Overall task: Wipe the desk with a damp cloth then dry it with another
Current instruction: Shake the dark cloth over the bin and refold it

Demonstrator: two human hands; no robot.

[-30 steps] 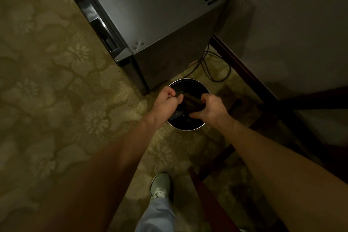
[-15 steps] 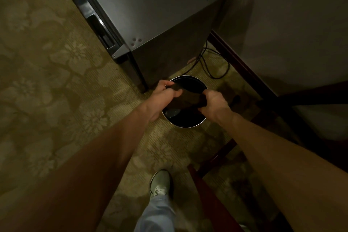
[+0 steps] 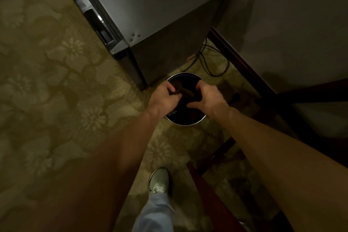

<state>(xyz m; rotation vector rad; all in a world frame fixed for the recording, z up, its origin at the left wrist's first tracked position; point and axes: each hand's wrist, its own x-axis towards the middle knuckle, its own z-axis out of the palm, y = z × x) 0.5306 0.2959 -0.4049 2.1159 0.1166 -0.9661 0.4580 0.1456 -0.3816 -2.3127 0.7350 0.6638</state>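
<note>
Past floral olive carpet (image 3: 56, 100) and a dark grey metal cabinet (image 3: 150, 15), the left hand (image 3: 163, 100) and right hand (image 3: 209, 100) each grip an end of a bunched dark cloth (image 3: 185, 94) above a round black metal-rimmed bin (image 3: 184, 124), with black cables (image 3: 212, 62) and a dark red wooden frame (image 3: 207, 194) rightward.

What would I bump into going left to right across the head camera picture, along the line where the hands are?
Flowery carpet → left hand → dark cloth, gripped by both hands above the round bin → right hand → dark wooden furniture.
</note>
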